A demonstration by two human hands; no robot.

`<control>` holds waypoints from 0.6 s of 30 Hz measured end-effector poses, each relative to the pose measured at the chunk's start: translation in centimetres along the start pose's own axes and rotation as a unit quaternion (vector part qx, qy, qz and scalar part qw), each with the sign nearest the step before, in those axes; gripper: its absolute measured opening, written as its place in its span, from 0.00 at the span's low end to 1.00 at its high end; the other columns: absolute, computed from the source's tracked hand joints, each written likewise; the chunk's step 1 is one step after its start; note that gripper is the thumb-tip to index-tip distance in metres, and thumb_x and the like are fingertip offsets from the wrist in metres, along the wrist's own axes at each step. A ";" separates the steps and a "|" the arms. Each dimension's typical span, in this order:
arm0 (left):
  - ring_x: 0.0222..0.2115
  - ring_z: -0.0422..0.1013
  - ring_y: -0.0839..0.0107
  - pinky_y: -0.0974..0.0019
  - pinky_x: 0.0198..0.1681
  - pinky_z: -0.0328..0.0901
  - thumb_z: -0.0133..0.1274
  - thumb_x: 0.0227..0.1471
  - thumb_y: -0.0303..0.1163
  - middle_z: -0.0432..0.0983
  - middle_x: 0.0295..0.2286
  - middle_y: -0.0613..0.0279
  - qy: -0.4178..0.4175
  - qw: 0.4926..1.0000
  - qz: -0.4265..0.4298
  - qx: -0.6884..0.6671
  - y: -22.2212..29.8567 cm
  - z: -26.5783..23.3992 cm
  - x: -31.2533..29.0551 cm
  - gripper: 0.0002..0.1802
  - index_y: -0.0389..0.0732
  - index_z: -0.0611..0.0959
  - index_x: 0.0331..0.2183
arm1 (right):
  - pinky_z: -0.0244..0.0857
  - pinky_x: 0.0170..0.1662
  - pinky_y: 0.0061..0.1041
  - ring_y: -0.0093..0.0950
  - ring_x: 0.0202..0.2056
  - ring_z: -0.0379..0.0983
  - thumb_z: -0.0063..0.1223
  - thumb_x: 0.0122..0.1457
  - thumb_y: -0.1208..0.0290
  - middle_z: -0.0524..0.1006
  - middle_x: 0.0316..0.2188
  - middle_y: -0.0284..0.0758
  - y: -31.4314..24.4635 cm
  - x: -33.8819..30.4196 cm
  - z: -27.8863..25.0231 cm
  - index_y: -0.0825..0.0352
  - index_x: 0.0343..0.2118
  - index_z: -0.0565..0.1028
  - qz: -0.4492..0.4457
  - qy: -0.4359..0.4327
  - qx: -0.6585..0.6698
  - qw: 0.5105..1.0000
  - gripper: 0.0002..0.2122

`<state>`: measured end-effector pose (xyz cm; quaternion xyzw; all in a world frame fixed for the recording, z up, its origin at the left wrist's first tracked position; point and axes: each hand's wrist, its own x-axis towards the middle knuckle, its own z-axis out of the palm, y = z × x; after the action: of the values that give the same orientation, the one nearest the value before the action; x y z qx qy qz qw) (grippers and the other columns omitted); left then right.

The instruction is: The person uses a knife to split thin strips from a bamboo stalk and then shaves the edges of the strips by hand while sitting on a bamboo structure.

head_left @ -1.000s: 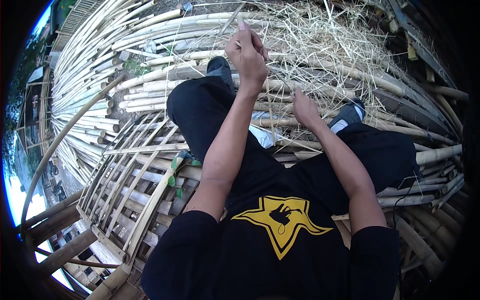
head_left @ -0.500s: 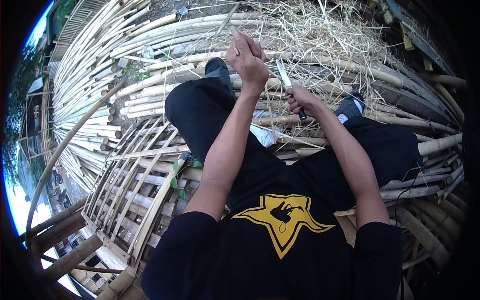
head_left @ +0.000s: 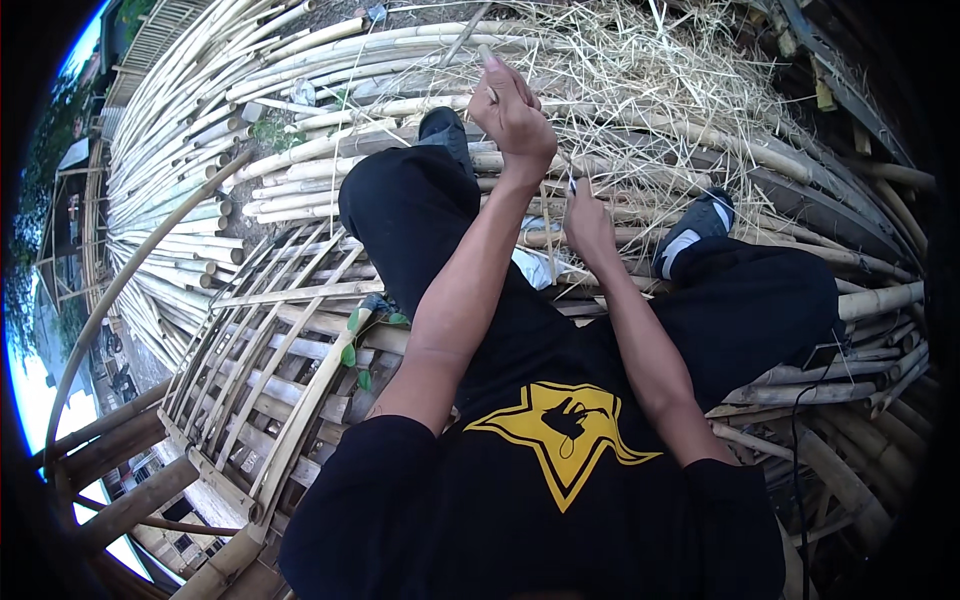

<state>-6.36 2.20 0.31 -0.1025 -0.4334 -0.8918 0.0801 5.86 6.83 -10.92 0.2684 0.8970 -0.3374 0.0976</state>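
Raised ahead of me, my left hand is closed around a thin pale bamboo strip, whose end pokes out past the thumb. Most of that strip is hidden by the fingers. Just below and to its right, my right hand is closed on a knife. Only a narrow bit of the blade shows, seen nearly edge-on beyond the knuckles; the handle is covered by the fist. The two hands are apart.
Long bamboo poles lie stacked at the left and under my feet. Loose pale shavings cover the far side. A woven bamboo lattice is at my left, with a bent pole beyond it. A dark cable hangs at the right.
My right hand has moved left and slightly nearer, and the knife has turned so its blade shows far less. My left hand has shifted a little right and down, still holding the strip.
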 end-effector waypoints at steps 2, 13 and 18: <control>0.11 0.46 0.84 0.75 0.13 0.43 0.36 0.63 0.39 0.53 0.11 0.72 0.006 0.997 0.007 0.073 -0.9 -0.8 -0.6 0.25 0.42 0.61 0.15 | 0.60 0.40 0.53 0.57 0.38 0.70 0.39 0.61 0.63 0.73 0.29 0.58 3.1 -0.4 1.8 0.70 0.41 0.63 0.060 -0.026 -0.015 0.998 0.14; 0.11 0.45 0.84 0.75 0.13 0.41 0.36 0.63 0.41 0.50 0.11 0.72 -0.027 0.999 0.010 0.033 2.0 0.4 0.5 0.26 0.43 0.59 0.14 | 0.60 0.33 0.40 0.45 0.28 0.69 0.41 0.61 0.59 0.72 0.23 0.48 2.0 1.3 1.9 0.70 0.30 0.68 0.021 -0.025 0.182 0.983 0.16; 0.10 0.44 0.83 0.75 0.12 0.40 0.35 0.63 0.42 0.49 0.10 0.72 -0.046 0.999 0.020 -0.006 3.2 0.7 0.9 0.27 0.42 0.58 0.14 | 0.59 0.38 0.47 0.54 0.36 0.69 0.38 0.62 0.59 0.73 0.29 0.55 1.0 1.3 0.7 0.72 0.33 0.67 0.019 0.048 0.171 0.984 0.16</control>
<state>-6.36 0.70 3.39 -0.1527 -0.4294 -0.8867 0.0772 5.31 7.59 -12.46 0.3142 0.8244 -0.4707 0.0132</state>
